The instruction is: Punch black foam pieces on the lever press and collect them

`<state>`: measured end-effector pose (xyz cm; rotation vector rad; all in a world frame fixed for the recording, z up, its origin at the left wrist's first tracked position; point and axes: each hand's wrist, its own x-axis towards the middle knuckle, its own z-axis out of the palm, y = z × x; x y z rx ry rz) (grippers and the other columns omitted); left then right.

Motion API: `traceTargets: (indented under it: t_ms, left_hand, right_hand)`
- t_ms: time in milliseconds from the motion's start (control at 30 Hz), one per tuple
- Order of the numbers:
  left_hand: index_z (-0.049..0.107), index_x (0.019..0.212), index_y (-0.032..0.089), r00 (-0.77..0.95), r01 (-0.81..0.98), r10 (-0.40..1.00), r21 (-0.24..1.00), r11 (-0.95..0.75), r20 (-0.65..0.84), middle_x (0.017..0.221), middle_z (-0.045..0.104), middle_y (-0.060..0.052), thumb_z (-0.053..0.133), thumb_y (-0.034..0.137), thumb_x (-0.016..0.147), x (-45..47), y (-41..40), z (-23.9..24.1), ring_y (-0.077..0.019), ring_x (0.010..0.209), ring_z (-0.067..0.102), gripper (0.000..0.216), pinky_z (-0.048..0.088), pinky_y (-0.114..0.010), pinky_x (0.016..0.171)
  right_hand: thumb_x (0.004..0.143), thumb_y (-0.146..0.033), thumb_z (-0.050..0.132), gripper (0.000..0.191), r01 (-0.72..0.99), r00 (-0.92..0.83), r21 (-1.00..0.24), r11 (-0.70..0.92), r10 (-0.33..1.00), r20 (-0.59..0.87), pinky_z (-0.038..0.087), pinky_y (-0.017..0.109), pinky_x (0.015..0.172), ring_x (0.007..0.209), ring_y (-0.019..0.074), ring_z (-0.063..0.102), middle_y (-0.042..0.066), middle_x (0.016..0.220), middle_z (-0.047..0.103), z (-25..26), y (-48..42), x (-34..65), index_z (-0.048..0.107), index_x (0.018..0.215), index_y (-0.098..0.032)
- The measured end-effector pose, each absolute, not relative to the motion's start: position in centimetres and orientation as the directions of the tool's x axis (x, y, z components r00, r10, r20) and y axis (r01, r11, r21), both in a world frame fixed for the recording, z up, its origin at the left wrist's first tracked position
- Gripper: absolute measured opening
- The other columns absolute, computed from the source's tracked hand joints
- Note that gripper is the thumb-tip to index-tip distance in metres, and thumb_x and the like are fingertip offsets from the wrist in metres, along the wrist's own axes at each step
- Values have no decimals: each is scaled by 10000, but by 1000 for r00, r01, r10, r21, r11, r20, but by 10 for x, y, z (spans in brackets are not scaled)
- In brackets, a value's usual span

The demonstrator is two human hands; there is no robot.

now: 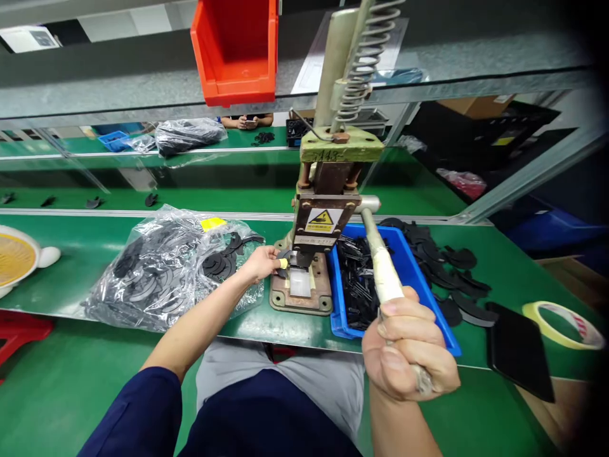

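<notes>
A hand press (328,190) with a spring and a yellow warning label stands on the green table. My right hand (409,349) is wrapped round its taped lever handle (383,266), near the front edge. My left hand (262,261) reaches to the press base (301,293) and pinches a small curved black part (290,257) under the ram; a yellow cot covers one fingertip. To the left lies a clear plastic bag (162,270) of black curved parts, partly under my left forearm.
A blue tray (406,266) with black pieces sits right of the press, loose black parts (457,279) beyond it. A black phone (521,349) and a tape roll (564,324) lie at the right. A red bin (235,51) hangs above. Another person's hands (247,120) show far across.
</notes>
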<state>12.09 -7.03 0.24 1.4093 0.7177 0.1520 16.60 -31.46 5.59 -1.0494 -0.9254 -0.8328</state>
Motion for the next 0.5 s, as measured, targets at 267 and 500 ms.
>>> traceTargets:
  t_ms: [267,500]
  left_hand:
    - [563,699,114,750,394,505,902,177,-427,519,573,59,832,66,658,129,-74,1,-47,430,522,277,462,-151,442]
    - [566,655,114,701,503,493,847,171,-515,544,570,41,774,35,694,133,-74,6,-54,461,542,226,503,-161,483]
  right_hand:
    - [737,-193,604,260,895,382,-334,296,-123,916,516,463,833,683,135,569,-52,622,557,55,-315,166,402,572,-191]
    - [772,-199,614,263,880,405,-375,290,-47,913,508,475,870,733,136,594,-51,648,569,56,-320,163,418,597,-194]
